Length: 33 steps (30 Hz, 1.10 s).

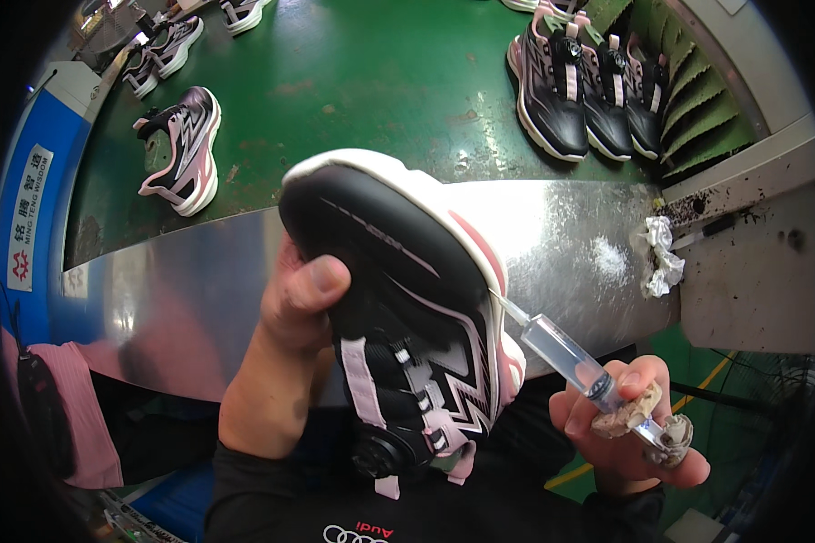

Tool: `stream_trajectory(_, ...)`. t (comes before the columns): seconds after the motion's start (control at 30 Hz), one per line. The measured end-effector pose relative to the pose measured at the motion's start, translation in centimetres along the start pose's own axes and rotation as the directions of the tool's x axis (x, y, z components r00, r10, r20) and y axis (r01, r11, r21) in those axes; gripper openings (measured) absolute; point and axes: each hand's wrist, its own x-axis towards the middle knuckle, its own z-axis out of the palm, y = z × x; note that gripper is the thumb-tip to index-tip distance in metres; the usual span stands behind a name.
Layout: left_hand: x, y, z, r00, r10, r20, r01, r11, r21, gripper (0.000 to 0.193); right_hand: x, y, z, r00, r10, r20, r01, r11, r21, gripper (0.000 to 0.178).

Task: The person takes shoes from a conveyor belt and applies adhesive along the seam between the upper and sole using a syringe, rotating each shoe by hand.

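Observation:
A black sneaker [398,271] with pink trim and a white sole is tilted up in front of me, its toe pointing away. My left hand [303,294] grips it near the toe, thumb over the upper and the other fingers hidden behind. In my right hand [620,421] is a clear plastic syringe [566,353], its flange and plunger end wrapped in dirty, crumpled material. The syringe's thin tip meets the shoe's side, at the seam between upper and white sole. A round black dial [376,455] sits by the sneaker's tongue, nearest my body.
A metal work surface [190,308] borders a green conveyor belt [362,90]. Several similar sneakers [552,100] stand at the far right, and a lone sneaker [183,149] lies at left. Crumpled white tissue [663,258] and white residue [609,261] are on the right; a pink cloth [77,416] hangs lower left.

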Motion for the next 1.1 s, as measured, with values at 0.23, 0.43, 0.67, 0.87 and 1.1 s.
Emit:
stream_trajectory(0.23,-0.2,0.2,-0.3,0.988,0.085,-0.125,-0.079,0.995,0.053,0.064,-1.1,0.8,-0.8,0.996,0.08,-0.041,-0.081,0.997,-0.015,0.082)
stream_trajectory(0.43,0.3,0.2,-1.2,0.997,0.072,-0.008,-0.072,0.993,-0.089,0.057,-2.0,1.6,-1.7,0.999,0.039,0.015,-0.039,0.999,-0.011,0.098)
stream_trajectory(0.67,0.6,-0.1,-1.9,0.999,0.043,0.021,-0.039,0.983,-0.181,0.051,-3.2,2.2,-2.2,0.998,0.043,0.043,-0.042,0.999,-0.033,0.098)
stream_trajectory(0.87,0.9,-0.5,-2.3,0.994,-0.01,-0.111,-0.015,0.975,-0.222,0.048,-4.3,1.8,-1.5,0.997,0.069,-0.014,-0.07,0.992,-0.108,0.079)
stream_trajectory(1.1,1.2,-0.4,-1.9,0.991,-0.094,-0.095,0.064,0.957,-0.282,0.044,-6.0,2.0,-1.7,0.994,0.1,-0.038,-0.103,0.99,-0.094,0.077)
